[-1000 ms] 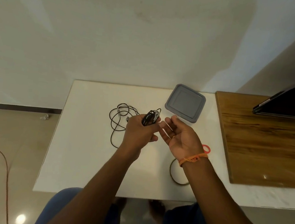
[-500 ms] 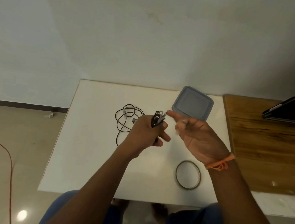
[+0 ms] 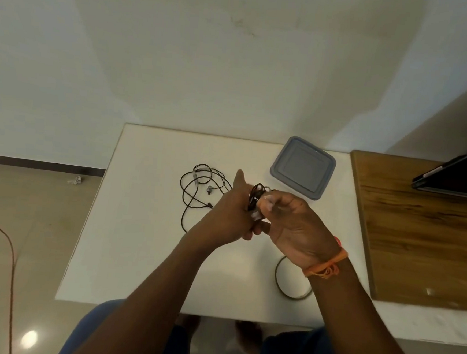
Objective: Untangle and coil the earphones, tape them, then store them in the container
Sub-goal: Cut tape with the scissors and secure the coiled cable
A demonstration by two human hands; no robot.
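My left hand grips a small coiled bundle of black earphones above the middle of the white table. From the right, my right hand meets the bundle and its fingertips pinch it. A pale strip of tape shows between the two hands, blurred. A second pair of black earphones lies in loose tangled loops on the table, left of my hands. The grey square container, lid on, stands at the back right. The tape roll lies flat near the front edge, partly hidden by my right wrist.
A wooden board adjoins the table on the right and carries a dark flat device at its far end. An orange cord runs over the floor at left. My knees are below the table's front edge.
My right hand has moved left from an open pose near the container and closed on the bundle held by my left hand. My left thumb has lifted. The view has shifted slightly.
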